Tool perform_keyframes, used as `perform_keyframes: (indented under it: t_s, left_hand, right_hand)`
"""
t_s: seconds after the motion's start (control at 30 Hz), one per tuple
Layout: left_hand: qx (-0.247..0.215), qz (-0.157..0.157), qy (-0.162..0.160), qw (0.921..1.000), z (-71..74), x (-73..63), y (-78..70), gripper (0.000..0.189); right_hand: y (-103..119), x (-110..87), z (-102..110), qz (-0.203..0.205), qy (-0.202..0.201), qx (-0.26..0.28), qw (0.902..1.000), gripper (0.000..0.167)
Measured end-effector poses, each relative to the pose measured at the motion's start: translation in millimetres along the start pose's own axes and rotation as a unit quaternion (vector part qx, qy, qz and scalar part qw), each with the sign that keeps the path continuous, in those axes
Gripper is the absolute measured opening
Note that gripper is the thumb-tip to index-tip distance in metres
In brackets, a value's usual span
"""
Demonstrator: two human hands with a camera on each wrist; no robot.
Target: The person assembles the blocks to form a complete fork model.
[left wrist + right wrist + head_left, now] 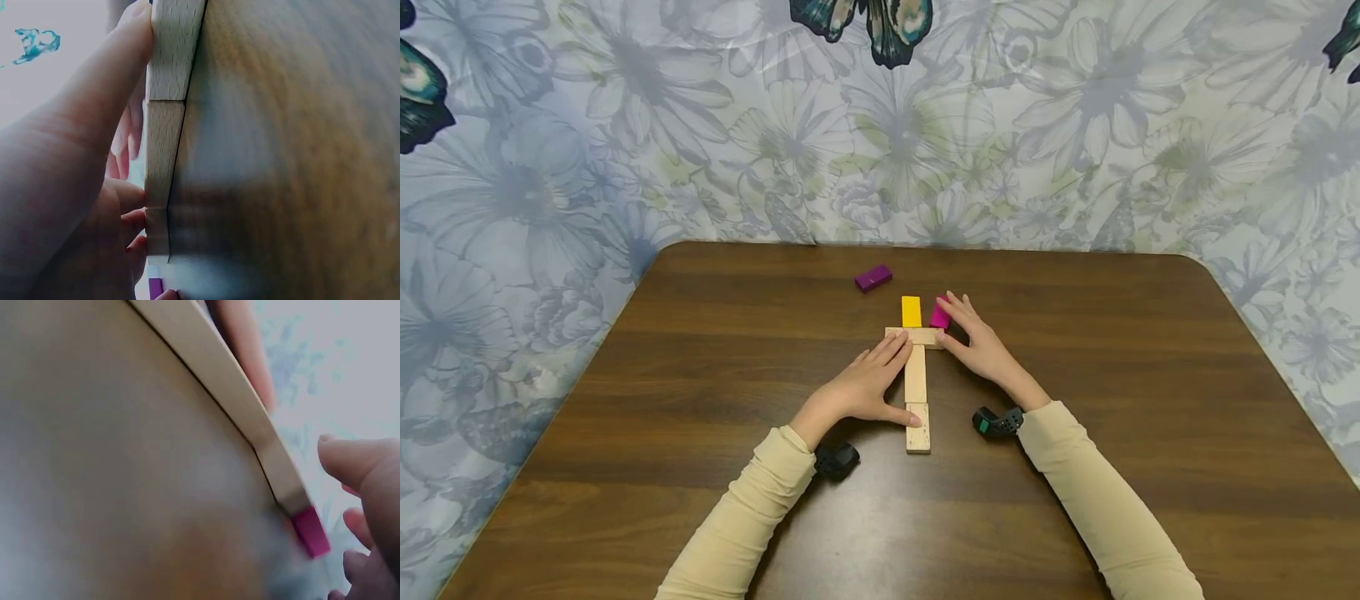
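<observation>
Plain wooden blocks lie flat in a T on the table: a crosspiece (925,337) above a stem made of an upper block (915,379) and a lower block (917,442). A yellow block (911,311) continues upward from the crosspiece. To its right sits a magenta block (938,317), also seen past the crosspiece's end in the right wrist view. My left hand (865,385) rests on the blocks with fingers extended, thumb over the lower block and fingertips at the crosspiece. My right hand (983,346) is spread by the magenta block, its thumb near the crosspiece's right end.
A purple block (873,278) lies by itself toward the table's far edge, left of the yellow one. The brown wooden table (625,433) reaches a floral wall covering (865,167) at the back. Dark wrist cameras are strapped under both sleeves.
</observation>
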State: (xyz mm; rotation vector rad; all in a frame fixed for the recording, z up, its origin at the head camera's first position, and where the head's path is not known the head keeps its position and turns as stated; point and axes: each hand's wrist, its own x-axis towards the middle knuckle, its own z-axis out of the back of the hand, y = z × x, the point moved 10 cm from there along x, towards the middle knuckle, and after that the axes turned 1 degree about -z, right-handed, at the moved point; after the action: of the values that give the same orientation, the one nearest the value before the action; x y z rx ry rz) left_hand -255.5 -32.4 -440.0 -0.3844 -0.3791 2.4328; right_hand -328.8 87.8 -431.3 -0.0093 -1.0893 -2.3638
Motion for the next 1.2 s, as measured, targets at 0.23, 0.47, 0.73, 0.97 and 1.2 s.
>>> perform_keyframes:
  t_s: [0.23, 0.47, 0.73, 0.97, 1.2]
  left_hand:
    - [0.001, -0.004, -0.011, 0.9999, 5.2, -0.8, -1.7, 0.112]
    - [0.004, -0.002, -0.012, 0.9999, 5.9, -0.1, -1.3, 0.113]
    - [0.008, -0.003, -0.013, 0.9999, 5.2, 2.3, -0.3, 0.112]
    - [0.018, -0.002, -0.012, 0.9998, 7.2, 2.8, -1.2, 0.111]
    - [-0.043, -0.022, -0.05, 0.9976, 28.1, 7.0, 6.6, 0.081]
  right_hand:
    - [31, -27.6, -22, 0.051, 0.051, -0.054, 0.9959, 0.067]
    - [37, -36.0, -33, 0.051, 0.075, -0.092, 0.9916, 0.073]
    - [37, -38.4, -36, 0.057, 0.094, -0.117, 0.9871, 0.087]
    - [36, -40.5, -37, 0.051, 0.1, -0.118, 0.9867, 0.087]
    - [37, -42.4, -40, 0.054, 0.101, -0.112, 0.9871, 0.089]
